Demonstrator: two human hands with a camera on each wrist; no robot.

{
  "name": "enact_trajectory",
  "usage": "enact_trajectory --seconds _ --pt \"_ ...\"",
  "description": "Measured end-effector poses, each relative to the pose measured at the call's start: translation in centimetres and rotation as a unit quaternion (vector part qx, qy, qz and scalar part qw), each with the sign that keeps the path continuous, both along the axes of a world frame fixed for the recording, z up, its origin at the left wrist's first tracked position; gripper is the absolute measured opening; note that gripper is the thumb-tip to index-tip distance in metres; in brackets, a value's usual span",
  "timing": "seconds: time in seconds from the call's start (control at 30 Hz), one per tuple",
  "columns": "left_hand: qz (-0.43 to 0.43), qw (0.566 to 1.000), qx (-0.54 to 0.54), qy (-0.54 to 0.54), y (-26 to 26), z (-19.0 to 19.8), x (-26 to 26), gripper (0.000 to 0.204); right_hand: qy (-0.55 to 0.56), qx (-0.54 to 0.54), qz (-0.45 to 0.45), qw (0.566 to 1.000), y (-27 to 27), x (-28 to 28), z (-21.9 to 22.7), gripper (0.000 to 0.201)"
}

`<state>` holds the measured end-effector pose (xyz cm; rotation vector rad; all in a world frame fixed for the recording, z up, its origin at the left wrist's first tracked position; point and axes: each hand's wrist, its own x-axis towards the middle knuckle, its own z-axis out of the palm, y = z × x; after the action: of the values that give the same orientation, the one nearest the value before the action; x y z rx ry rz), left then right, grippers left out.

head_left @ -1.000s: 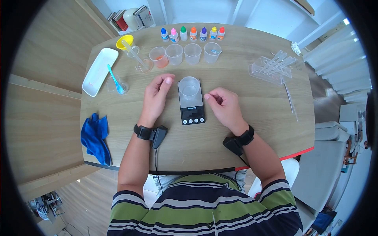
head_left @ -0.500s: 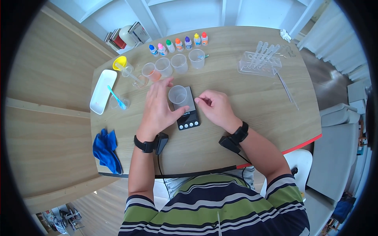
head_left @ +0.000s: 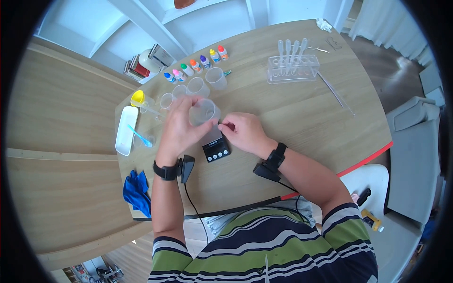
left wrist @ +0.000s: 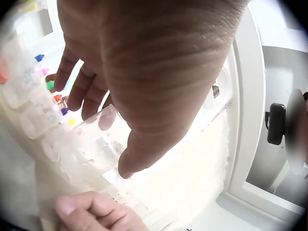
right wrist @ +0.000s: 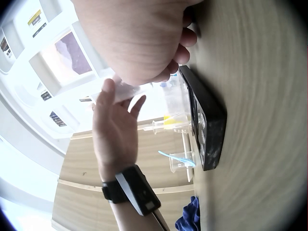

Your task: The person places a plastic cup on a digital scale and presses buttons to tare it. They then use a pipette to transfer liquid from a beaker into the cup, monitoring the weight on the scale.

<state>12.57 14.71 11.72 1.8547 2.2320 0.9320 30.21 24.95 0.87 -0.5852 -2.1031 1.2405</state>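
Observation:
My left hand (head_left: pixel 179 126) holds a clear plastic cup (head_left: pixel 205 109) between its thumb and fingers, above a small black digital scale (head_left: pixel 216 151). In the left wrist view the thumb lies along the near side of the cup (left wrist: pixel 98 147), with the fingers on the far side. The right wrist view shows the left hand (right wrist: pixel 115 130) raised higher than the scale (right wrist: pixel 208 125). Beside the scale's right edge, my right hand (head_left: pixel 245 134) rests with loosely curled fingers and nothing visible in them. The cup covers part of the scale's plate.
Several clear cups (head_left: pixel 197 87) and dropper bottles (head_left: pixel 195 66) line the back. On the left are a yellow funnel (head_left: pixel 138 97), a white tray (head_left: pixel 124 131) and a blue cloth (head_left: pixel 137 191). A clear rack (head_left: pixel 292 75) with droppers stands at back right, near a thin rod (head_left: pixel 332 92).
My left hand has moved from beside the scale to the cup, taken hold of it and lifted it off the plate. The right hand stays beside the scale. The head view has turned.

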Motion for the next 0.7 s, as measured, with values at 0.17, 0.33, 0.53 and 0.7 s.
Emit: enact_trajectory --seconds 0.17,0.33,0.53,0.7 --pt "-0.047 0.997 0.013 0.058 7.2 1.6 0.5 0.055 -0.004 0.031 0.001 1.000 0.1 -0.2 -0.4 0.020" --pt "-0.085 0.985 0.003 0.152 13.6 0.0 0.2 0.058 -0.002 0.044 -0.005 0.999 0.1 -0.2 -0.4 0.017" --pt "-0.051 0.971 -0.055 0.225 16.8 -2.9 -0.8 0.060 0.012 0.040 -0.007 0.999 0.2 -0.1 -0.4 0.018" --pt "-0.026 0.968 -0.069 0.238 16.7 -3.7 -1.4 0.063 0.003 0.039 -0.001 0.999 0.1 -0.2 -0.3 0.018"
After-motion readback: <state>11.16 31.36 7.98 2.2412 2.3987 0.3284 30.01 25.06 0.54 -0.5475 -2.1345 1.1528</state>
